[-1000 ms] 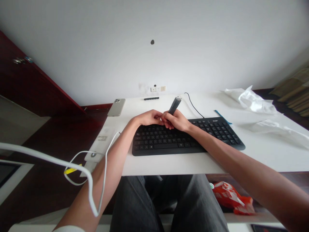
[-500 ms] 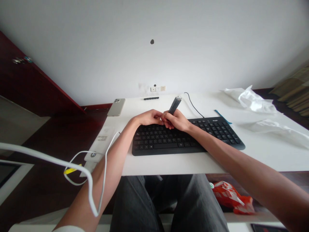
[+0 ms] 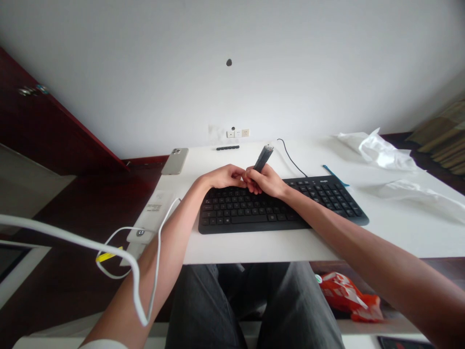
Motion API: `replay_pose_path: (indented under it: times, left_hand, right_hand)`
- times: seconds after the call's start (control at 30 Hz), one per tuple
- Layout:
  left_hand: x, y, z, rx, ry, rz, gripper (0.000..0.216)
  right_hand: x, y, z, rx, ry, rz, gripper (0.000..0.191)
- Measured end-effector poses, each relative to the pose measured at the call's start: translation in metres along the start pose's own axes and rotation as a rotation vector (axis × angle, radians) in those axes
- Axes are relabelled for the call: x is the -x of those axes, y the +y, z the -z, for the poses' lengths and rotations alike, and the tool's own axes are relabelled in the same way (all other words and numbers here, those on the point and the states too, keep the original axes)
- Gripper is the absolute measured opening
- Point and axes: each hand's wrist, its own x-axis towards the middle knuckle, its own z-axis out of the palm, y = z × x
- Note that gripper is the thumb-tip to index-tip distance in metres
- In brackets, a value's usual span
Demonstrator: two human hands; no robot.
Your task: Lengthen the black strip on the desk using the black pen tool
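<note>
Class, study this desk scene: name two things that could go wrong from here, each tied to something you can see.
1. The right hand holds the dark tool tilted above the keyboard, left hand touching; a slip might jab the keys.
2. The white cable drapes over the left forearm; an arm movement could drag the white box off the desk.

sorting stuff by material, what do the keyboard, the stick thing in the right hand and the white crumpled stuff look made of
Keyboard: matte black plastic, judging by its dull moulded keys.
Dark tool gripped by the right hand: probably plastic with a greyish tip; too small to be sure.
Crumpled wrapping: thin white plastic film or paper, creased and slightly glossy.
</note>
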Motion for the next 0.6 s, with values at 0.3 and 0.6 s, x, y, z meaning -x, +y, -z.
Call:
replay_pose_path:
  times: [0.3, 0.6]
  left_hand:
    - [0.001, 0.006, -0.001, -0.011, 0.016, 0.015, 0.022]
    - [0.003, 0.011, -0.002, -0.040, -0.006, -0.021, 0.023]
  right_hand:
    - [0.000, 0.000, 0.000, 0.000, -0.006, 0.007, 0.025]
    - [0.001, 0.000, 0.002, 0.075, 0.002, 0.021, 0.029]
